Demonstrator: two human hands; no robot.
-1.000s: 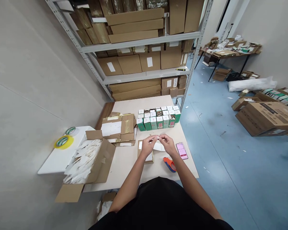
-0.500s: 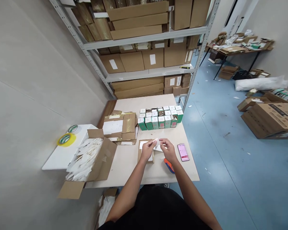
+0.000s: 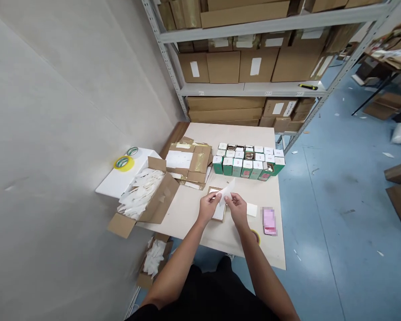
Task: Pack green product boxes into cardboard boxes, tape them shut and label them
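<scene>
My left hand [image 3: 209,207] and my right hand [image 3: 237,209] pinch a thin white paper piece [image 3: 227,189], perhaps a label, between thumbs and fingers. It is lifted, its upper end pointing away from me. Under the hands lies a flat brown cardboard piece or box [image 3: 211,190] with white paper on it, partly covered by my fingers. A small white paper [image 3: 251,210] rests on the table just right of my right hand. Farther right is a pink-screened phone [image 3: 269,221]. My right forearm partly hides a yellow-edged roll [image 3: 255,236].
Green-and-white boxes [image 3: 247,163] stand in rows at the back of the table [image 3: 270,254]. Flattened cardboard [image 3: 199,166] lies left. An open carton [image 3: 162,201] of white paper strips and yellow tape [image 3: 123,163] sit by the wall. A loaded shelf [image 3: 220,90] rises behind.
My view has turned left. The held paper is raised and both hands now grip it close together. A small white paper shows on the table right of my right hand.
</scene>
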